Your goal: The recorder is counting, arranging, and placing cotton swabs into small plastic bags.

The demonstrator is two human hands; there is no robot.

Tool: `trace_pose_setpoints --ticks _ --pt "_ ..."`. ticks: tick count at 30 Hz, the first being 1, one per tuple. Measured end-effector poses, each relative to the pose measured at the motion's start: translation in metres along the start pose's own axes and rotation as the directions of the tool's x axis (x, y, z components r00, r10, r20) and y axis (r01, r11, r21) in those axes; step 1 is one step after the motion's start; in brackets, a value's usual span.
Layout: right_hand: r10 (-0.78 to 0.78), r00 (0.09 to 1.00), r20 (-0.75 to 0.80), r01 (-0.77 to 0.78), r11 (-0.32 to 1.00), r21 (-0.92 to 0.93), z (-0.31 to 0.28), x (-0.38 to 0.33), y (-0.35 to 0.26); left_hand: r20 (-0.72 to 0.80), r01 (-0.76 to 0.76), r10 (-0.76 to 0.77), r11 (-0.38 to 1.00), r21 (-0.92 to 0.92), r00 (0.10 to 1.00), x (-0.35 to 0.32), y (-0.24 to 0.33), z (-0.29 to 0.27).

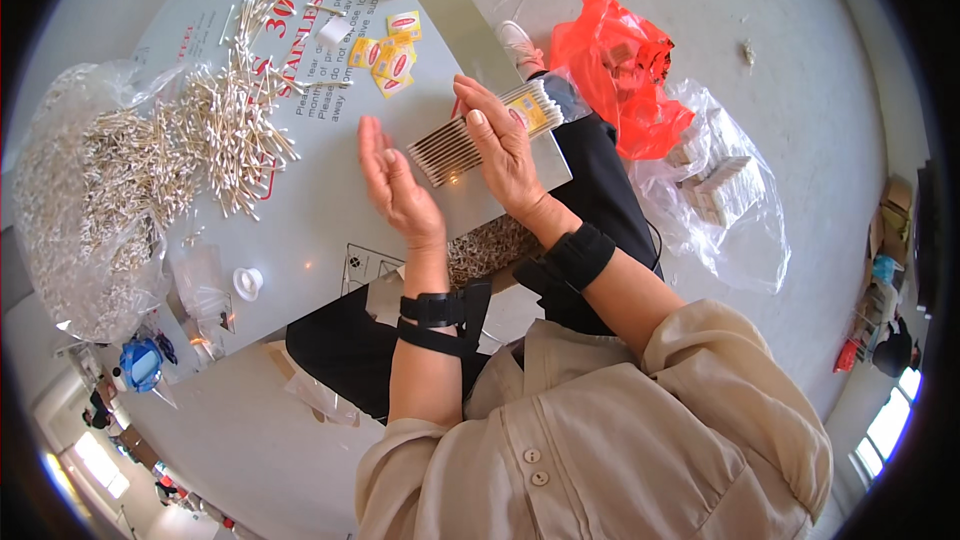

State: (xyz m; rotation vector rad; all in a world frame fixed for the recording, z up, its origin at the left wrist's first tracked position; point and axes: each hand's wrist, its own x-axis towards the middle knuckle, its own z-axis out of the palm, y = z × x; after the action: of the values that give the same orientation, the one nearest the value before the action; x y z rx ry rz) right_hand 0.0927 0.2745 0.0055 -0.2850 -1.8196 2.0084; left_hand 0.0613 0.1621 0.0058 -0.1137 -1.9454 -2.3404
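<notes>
A row of cotton swabs (478, 136) in a clear sleeve with a yellow label is held flat above the grey steel sheet (300, 230), just past its near right corner. The right hand (503, 145) is laid over the near side of the row, fingers straight and together, pressing on the sticks; whether the thumb is hooked underneath cannot be told. The left hand (398, 188) is held open and upright just left of the row's near end, palm turned toward it, fingers together, nothing gripped; contact with the stick ends cannot be confirmed. Black straps are worn on both wrists. A loose heap of cotton swabs (235, 130) is spread on the sheet to the left, well apart from the hands, and a large clear bag (85, 195) full of more swabs is slumped at the sheet's left edge. Small yellow label cards (390, 52) are scattered on the sheet beyond the hands. A small white cap (247, 283) is seen near the sheet's near left edge. On the floor to the right, a red plastic bag (620, 70) is lying, and beside it a clear bag (725, 200) holding what look like packed swab rows. A white shoe (517, 45) is visible beyond the held row.
</notes>
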Motion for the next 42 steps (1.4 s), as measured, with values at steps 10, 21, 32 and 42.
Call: trace_pose_setpoints --ticks 10,21,32,42 --pt "0.063 0.997 -0.038 -0.071 0.954 -0.292 -0.054 -0.016 -0.035 0.476 -0.471 0.068 0.319 0.823 0.877 -0.026 0.036 -0.035" --pt "-0.2 0.931 0.306 0.356 0.68 -0.64 -0.05 -0.007 -0.029 0.578 -0.551 -0.192 0.178 0.815 0.793 -0.028 0.023 -0.02" --pt "-0.181 0.91 0.374 0.405 0.587 -0.701 -0.047 -0.004 -0.027 0.569 -0.541 -0.184 0.181 0.821 0.802 -0.029 0.021 -0.019" --pt "-0.197 0.919 0.341 0.388 0.603 -0.697 -0.046 -0.005 -0.024 0.558 -0.531 -0.201 0.174 0.829 0.805 -0.029 0.022 -0.018"
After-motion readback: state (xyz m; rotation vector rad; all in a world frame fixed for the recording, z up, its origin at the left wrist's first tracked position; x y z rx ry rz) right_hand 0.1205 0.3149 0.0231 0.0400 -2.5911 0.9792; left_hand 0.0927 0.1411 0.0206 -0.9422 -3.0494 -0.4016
